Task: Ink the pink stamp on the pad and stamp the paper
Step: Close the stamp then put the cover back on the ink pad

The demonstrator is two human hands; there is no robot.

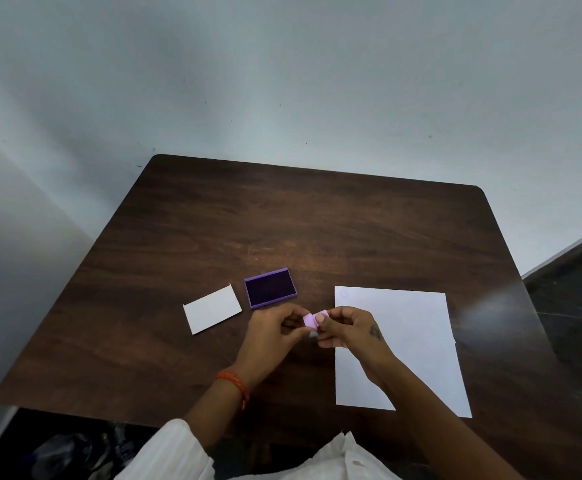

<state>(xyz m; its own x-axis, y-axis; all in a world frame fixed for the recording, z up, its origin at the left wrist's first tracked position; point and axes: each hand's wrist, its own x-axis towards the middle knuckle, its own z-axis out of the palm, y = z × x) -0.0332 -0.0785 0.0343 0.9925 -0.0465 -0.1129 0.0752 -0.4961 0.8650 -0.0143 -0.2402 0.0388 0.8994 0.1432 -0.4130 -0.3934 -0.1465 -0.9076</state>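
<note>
The small pink stamp is held between both hands above the table, just left of the paper's left edge. My left hand grips its left side and my right hand pinches its right side, thumb on top. The open purple ink pad lies on the table just beyond my left hand. The white paper lies to the right, partly under my right forearm, with a faint round mark near its top left corner.
A white rectangular lid or card lies left of the ink pad. The dark wooden table stands against a pale wall. Its front edge runs near my body.
</note>
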